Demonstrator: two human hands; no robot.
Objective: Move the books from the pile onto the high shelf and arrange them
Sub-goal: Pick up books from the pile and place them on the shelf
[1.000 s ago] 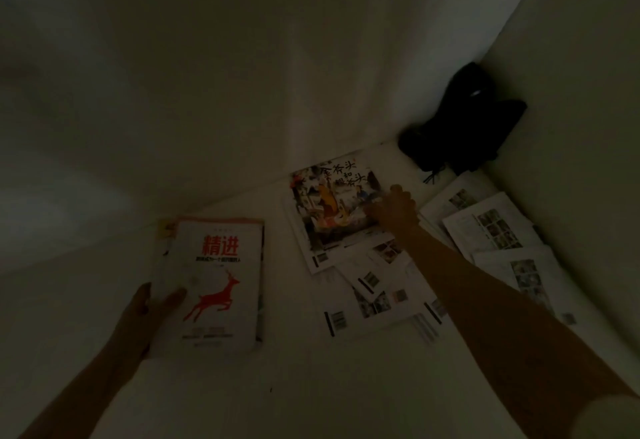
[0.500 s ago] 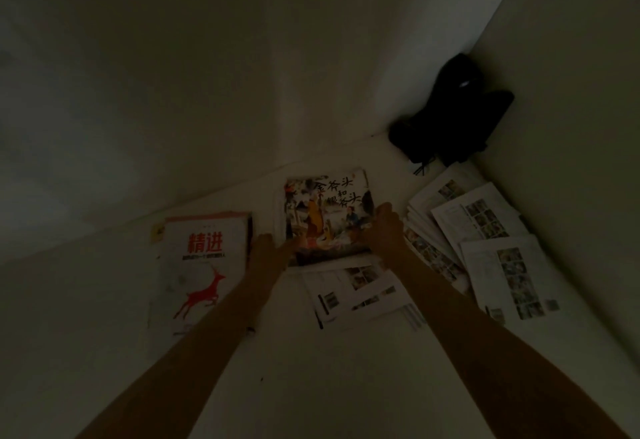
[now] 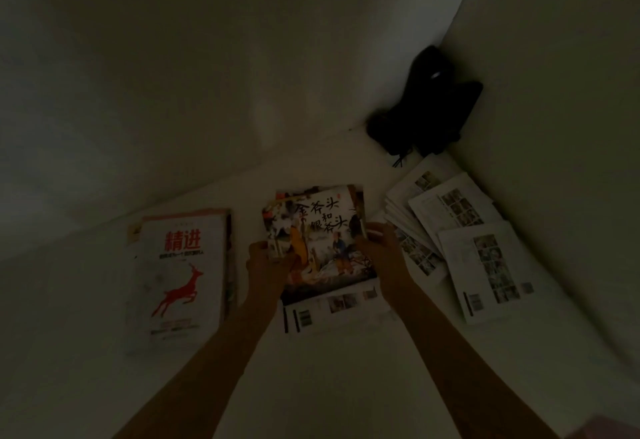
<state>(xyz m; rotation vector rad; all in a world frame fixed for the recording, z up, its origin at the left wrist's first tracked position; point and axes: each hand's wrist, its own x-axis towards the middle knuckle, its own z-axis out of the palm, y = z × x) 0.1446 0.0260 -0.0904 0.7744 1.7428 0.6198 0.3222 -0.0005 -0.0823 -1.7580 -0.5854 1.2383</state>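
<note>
Both arms reach forward; the left hand [image 3: 265, 262] and right hand [image 3: 381, 248] clamp the picture book's [image 3: 322, 244] side edges; its long axis points away.

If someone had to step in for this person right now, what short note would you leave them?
Left hand: grips the left edge of the illustrated picture book.
Right hand: grips its right edge.
The picture book lies on some white booklets, mid-shelf.
The white book with the red deer lies flat to the left, on top of another book.
More white booklets are fanned loosely on the right, near a dark object in the corner.
Done: books are up on the shelf.
Left: square the picture book and tidy the loose booklets.
</note>
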